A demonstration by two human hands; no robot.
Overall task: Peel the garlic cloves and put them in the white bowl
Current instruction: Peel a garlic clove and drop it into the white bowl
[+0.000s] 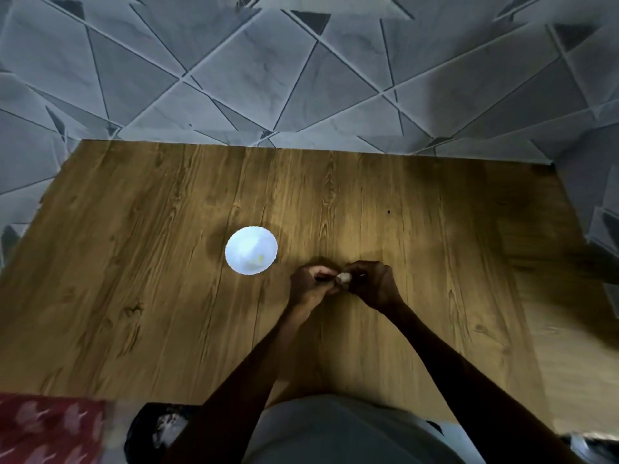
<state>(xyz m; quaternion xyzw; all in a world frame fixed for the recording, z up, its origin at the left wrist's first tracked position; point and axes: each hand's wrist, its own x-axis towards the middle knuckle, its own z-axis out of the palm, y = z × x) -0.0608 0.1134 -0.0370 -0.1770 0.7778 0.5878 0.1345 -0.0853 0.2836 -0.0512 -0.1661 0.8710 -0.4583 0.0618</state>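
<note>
Both hands meet above the wooden surface, a little to the right of its middle. The left hand and the right hand have their fingers curled around one small pale garlic piece, which is pinched between them. The grip of each hand is narrow and closed on this garlic. Most of it is hidden by the fingers, so I cannot tell if it is one clove or several, or how much skin is on it.

The white bowl stands on the surface just to the left of the hands, apart from them. Inside, near its front edge, there is something pale yellow, too small and bright to make out.

At the bottom left corner a red patterned cloth is cut off by the frame. Beside it lies a dark, blurred object that I cannot identify. Grey tiles with triangle lines are behind the surface.
</note>
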